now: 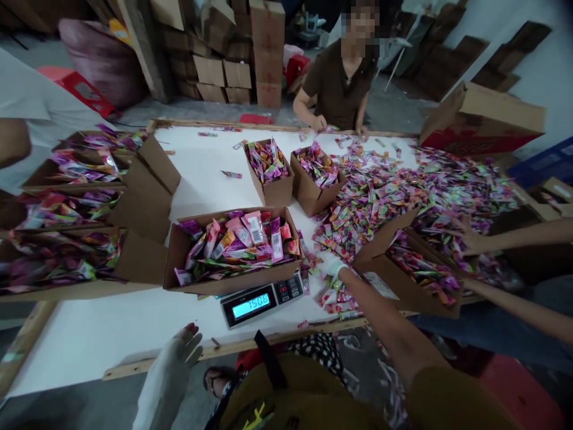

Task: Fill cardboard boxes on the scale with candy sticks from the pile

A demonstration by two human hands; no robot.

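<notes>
My left hand (175,351), in a pale glove with bare fingertips, hangs by the table's front edge. Its fingers are apart and nothing is in them. My right hand (330,264), also gloved, reaches down among loose candy packets (342,224) just right of the scale. Blur and the packets hide its fingertips. Between my hands, an open cardboard box (233,279) full of colourful packets sits on a digital scale (262,304). The scale's lit blue display appears to read 750.8.
Two smaller filled boxes (278,192) (316,202) stand behind the scale. More filled boxes (143,227) line the left side. At right, a co-worker's hand (468,236) touches the pile beside a tilted box (380,260). Another person (335,83) works across the table.
</notes>
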